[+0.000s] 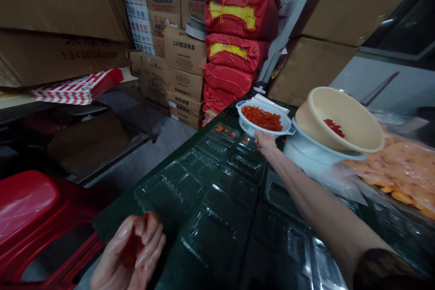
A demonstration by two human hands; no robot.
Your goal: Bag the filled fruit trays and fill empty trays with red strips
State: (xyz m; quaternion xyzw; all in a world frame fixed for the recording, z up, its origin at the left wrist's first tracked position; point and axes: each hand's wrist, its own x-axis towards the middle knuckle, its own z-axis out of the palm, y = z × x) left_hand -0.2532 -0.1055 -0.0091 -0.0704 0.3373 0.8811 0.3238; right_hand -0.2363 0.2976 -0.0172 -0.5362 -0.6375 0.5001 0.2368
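Note:
My left hand point(133, 250) is cupped palm up at the near edge of the dark table. Its fingers curl in around what look like a few orange-red pieces, mostly hidden in shadow. Farther off, my right hand point(267, 140) is closed at the near side of a small white basin point(248, 127). Glossy orange-red chopped pieces point(263, 118) fill that basin. Between the hands lie clear compartment trays point(217, 217) in rows. A few orange bits point(226, 130) sit in the small compartments of the far tray.
Right of the basin, a cream bowl point(367, 120) with red pieces rests on a pale blue tub point(306, 152). Orange slices point(401, 158) lie under plastic film beyond. A red stool point(27, 204) stands left. Cartons point(185, 50) and red sacks point(238, 13) are stacked behind.

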